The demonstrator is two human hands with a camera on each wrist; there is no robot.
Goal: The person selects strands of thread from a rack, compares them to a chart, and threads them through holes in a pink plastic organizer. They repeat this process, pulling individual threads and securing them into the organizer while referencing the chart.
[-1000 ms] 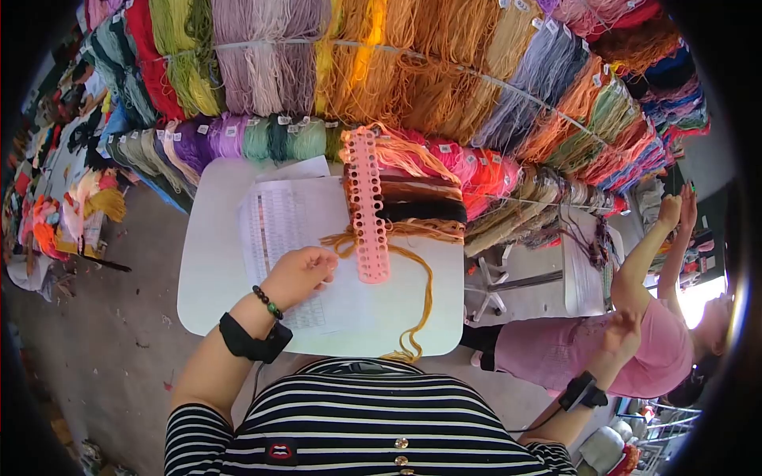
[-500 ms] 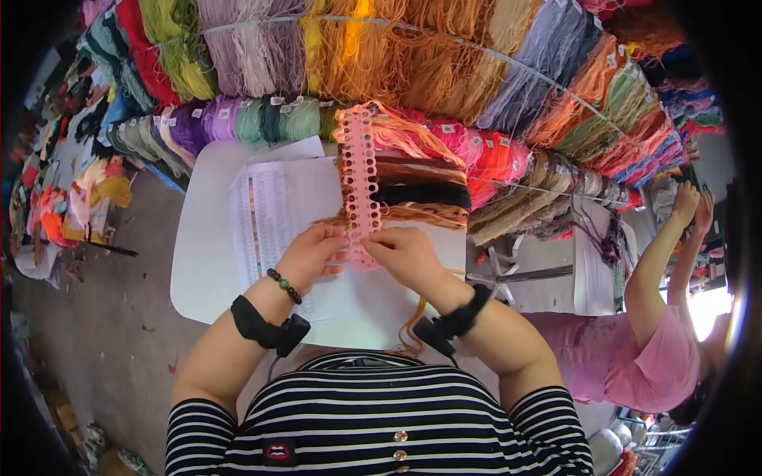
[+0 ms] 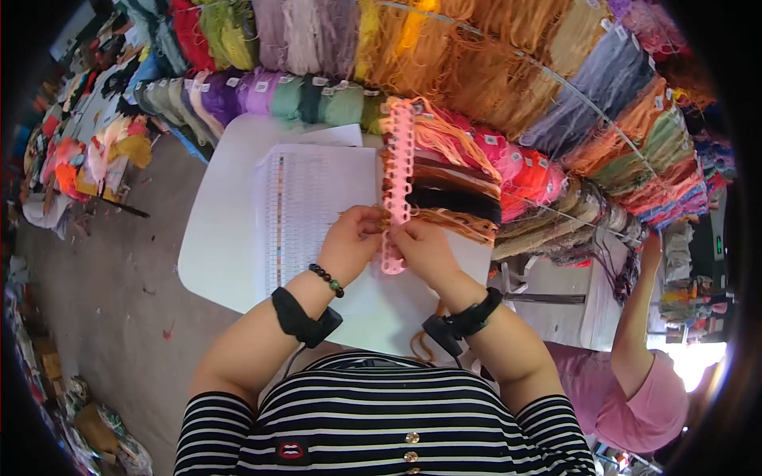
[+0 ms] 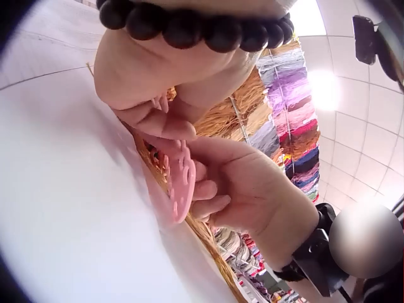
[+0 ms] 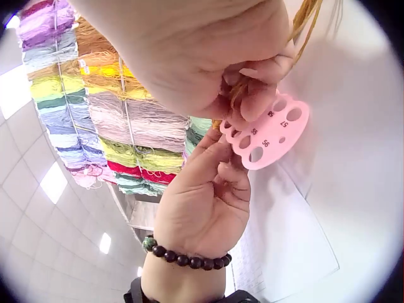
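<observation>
A long pink thread organizer (image 3: pixel 398 159) with holes along both edges lies on the white table, with brown, black and peach thread bundles (image 3: pixel 456 202) fanning out to its right. My left hand (image 3: pixel 353 242) holds the organizer's left edge near its lower end, fingers curled. On the opposite edge, my right hand (image 3: pixel 429 250) pinches golden-brown thread (image 5: pixel 307 17) against a hole. The right wrist view shows printed numbers on the organizer's rounded end (image 5: pixel 278 140), with both hands' fingertips close together beside it. The thread's tail (image 3: pixel 421 347) curls near the table's front edge.
Printed chart sheets (image 3: pixel 317 186) lie left of the organizer on the white table (image 3: pixel 222 214). Rows of coloured skeins (image 3: pixel 476 55) hang behind it. A person in a pink top (image 3: pixel 647 404) stands at the right with an arm raised, beside another table (image 3: pixel 556 317).
My right hand has come in from the far right to the organizer and now pinches thread there. My left hand has moved from the papers to the organizer's edge. The head view has shifted.
</observation>
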